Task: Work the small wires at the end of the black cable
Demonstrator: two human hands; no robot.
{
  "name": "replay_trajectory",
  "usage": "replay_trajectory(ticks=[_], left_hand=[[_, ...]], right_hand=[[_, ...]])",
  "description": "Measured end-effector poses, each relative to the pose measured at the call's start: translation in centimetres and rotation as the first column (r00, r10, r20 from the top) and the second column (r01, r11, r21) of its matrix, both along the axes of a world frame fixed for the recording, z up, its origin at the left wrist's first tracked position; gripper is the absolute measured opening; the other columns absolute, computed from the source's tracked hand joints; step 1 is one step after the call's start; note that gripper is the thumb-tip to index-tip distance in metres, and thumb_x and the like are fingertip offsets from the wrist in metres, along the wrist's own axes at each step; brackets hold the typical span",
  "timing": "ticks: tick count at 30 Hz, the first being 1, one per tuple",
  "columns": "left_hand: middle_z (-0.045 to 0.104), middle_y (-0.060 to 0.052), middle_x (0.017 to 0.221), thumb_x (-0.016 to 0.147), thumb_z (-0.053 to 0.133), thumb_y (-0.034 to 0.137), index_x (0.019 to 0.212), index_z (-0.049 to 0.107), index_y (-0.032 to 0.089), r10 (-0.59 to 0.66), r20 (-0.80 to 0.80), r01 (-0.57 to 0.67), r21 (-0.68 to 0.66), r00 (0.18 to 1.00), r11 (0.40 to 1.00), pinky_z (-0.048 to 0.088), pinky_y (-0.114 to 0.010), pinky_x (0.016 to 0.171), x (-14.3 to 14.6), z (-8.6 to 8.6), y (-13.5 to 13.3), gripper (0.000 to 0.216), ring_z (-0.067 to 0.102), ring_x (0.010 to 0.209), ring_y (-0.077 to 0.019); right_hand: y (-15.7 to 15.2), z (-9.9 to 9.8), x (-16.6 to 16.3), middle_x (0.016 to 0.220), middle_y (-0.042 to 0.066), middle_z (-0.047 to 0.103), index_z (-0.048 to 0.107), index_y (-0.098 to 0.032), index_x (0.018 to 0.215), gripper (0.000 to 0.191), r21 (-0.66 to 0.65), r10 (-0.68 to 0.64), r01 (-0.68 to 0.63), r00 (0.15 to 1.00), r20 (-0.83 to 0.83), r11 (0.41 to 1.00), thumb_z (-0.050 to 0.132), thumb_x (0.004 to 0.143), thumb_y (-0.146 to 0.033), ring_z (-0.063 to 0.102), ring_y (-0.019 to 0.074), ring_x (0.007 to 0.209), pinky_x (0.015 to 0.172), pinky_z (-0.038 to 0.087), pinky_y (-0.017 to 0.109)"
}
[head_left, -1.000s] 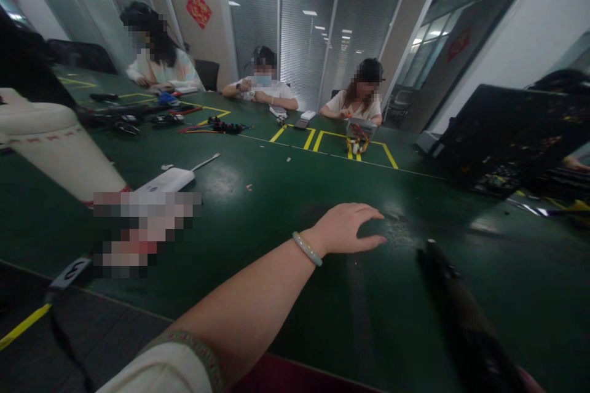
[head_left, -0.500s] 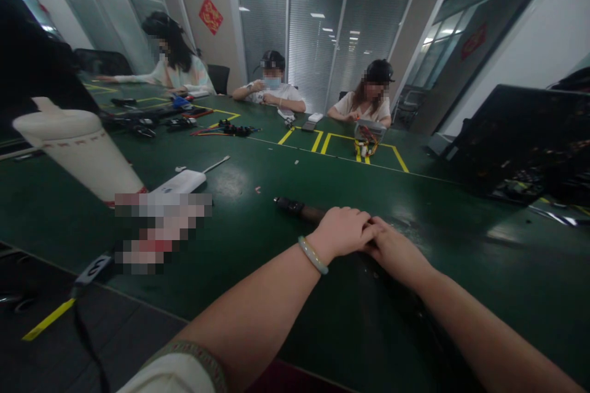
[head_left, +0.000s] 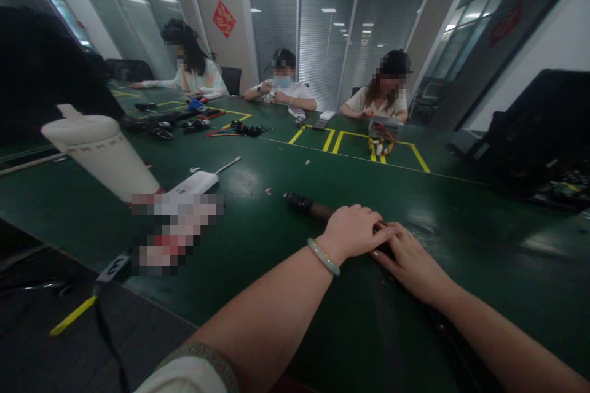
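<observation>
A long, dark, rod-like thing point(head_left: 320, 211) lies on the green table in front of me, with a black ribbed end and a small shiny tip pointing left. What kind of thing it is I cannot make out. My left hand point(head_left: 354, 231) is closed over its middle, a pale green bangle on the wrist. Just to the right, my right hand point(head_left: 415, 261) curls around the same thing, thumb below and fingers over the top, touching the left thumb. Both hands hide the middle of it. A dark length runs on beneath my right forearm.
To the left stand a white lidded cup point(head_left: 104, 147) and a white device point(head_left: 193, 187) with a short cable. Several dark cables point(head_left: 244, 129) lie farther back on the green table point(head_left: 258, 245). People sit across; one has a grey box with wires point(head_left: 385, 135). A black bulky object is at right.
The view has turned a little left, so everything sits farther right in it. My right hand's fingers have shifted slightly along the dark thing; my left hand keeps its hold.
</observation>
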State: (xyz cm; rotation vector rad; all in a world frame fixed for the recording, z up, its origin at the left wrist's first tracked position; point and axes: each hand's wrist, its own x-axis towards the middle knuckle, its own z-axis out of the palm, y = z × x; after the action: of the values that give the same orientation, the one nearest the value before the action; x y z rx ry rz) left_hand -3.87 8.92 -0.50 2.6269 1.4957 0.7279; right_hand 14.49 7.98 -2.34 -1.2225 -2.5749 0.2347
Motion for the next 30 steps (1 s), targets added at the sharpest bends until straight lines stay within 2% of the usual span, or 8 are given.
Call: replay_trajectory(ticks=[3,5,8,12,17,20,23,30], left_hand=[[0.067,-0.007,0.104,0.096,0.027,0.059,0.108,0.064,0.020,0.011,0.008,-0.011,0.022,1.000,1.000,0.046,-0.036,0.084,0.0,0.1,0.0,0.056,0.059,0.099,-0.0225],[0.067,-0.007,0.105,0.096,0.029,0.057,0.109,0.064,0.019,0.018,0.019,-0.019,0.037,1.000,0.999,0.046,-0.036,0.084,0.0,0.1,0.0,0.053,0.058,0.100,-0.0227],[0.067,-0.007,0.104,0.096,0.030,0.057,0.107,0.065,0.019,0.025,0.028,-0.026,0.044,0.999,0.999,0.046,-0.036,0.083,0.1,0.1,0.0,0.053,0.058,0.100,-0.0234],[0.068,-0.006,0.102,0.096,0.030,0.058,0.104,0.066,0.020,0.020,0.032,-0.022,0.047,0.999,0.999,0.046,-0.036,0.084,0.2,-0.2,0.1,0.053,0.059,0.099,-0.0226],[0.068,-0.006,0.102,0.096,0.031,0.058,0.101,0.067,0.020,0.014,0.041,-0.015,0.041,0.999,0.999,0.045,-0.036,0.086,0.2,-0.3,0.3,0.053,0.059,0.099,-0.0220],[0.068,-0.005,0.101,0.097,0.031,0.056,0.099,0.068,0.021,-0.005,0.045,0.003,0.041,0.999,0.999,0.045,-0.035,0.086,0.2,-0.1,0.3,0.051,0.059,0.098,-0.0209],[0.069,-0.004,0.095,0.099,0.028,0.050,0.094,0.068,0.020,-0.024,0.039,0.023,0.038,0.999,0.999,0.044,-0.035,0.084,0.3,0.3,0.2,0.050,0.061,0.092,-0.0195],[0.067,-0.005,0.083,0.099,0.032,0.041,0.086,0.066,0.017,-0.005,0.019,0.004,0.042,1.000,0.999,0.044,-0.035,0.078,0.0,0.7,0.4,0.043,0.061,0.081,-0.0187]], right_hand=[[-0.5,0.6,1.1,0.127,0.010,0.051,0.044,-0.026,0.131,0.043,-0.012,-0.074,0.073,0.996,-0.053,0.997,0.046,0.093,-0.046,0.054,0.0276,0.113,0.093,0.048,0.043],[-0.8,1.5,2.2,0.127,0.011,0.051,0.042,-0.025,0.134,0.050,0.049,-0.116,0.119,0.991,-0.063,0.992,0.049,0.091,-0.048,0.056,0.0278,0.108,0.091,0.048,0.043],[-1.2,3.0,3.7,0.112,0.010,0.057,0.061,-0.024,0.105,0.038,0.103,-0.095,0.090,0.995,0.040,0.991,0.054,0.086,-0.056,0.058,0.0294,0.097,0.084,0.048,0.046],[-1.7,4.0,4.4,0.102,0.008,0.059,0.066,-0.025,0.076,0.038,-0.115,0.119,-0.099,0.975,0.187,0.988,0.063,0.075,-0.063,0.057,0.0299,0.092,0.079,0.048,0.046],[-2.5,4.3,3.5,0.090,0.004,0.063,0.065,-0.026,0.076,0.023,-0.340,0.259,-0.197,0.955,0.147,0.920,0.061,0.082,-0.048,0.058,0.0258,0.089,0.090,0.041,0.047],[-2.3,4.4,3.3,0.081,0.002,0.064,0.064,-0.027,0.082,0.022,-0.441,0.159,-0.101,0.983,0.095,0.892,0.052,0.089,-0.043,0.060,0.0218,0.078,0.077,0.045,0.037],[-1.5,4.2,3.8,0.078,0.001,0.066,0.062,-0.025,0.091,0.026,-0.579,-0.024,0.026,1.000,0.012,0.815,0.044,0.094,-0.043,0.061,0.0181,0.068,0.059,0.044,0.028],[0.7,2.4,5.1,0.073,0.000,0.067,0.057,-0.019,0.089,0.021,-0.539,-0.268,0.115,0.939,-0.214,0.834,0.051,0.091,-0.039,0.061,0.0143,0.064,0.058,0.043,0.023]])
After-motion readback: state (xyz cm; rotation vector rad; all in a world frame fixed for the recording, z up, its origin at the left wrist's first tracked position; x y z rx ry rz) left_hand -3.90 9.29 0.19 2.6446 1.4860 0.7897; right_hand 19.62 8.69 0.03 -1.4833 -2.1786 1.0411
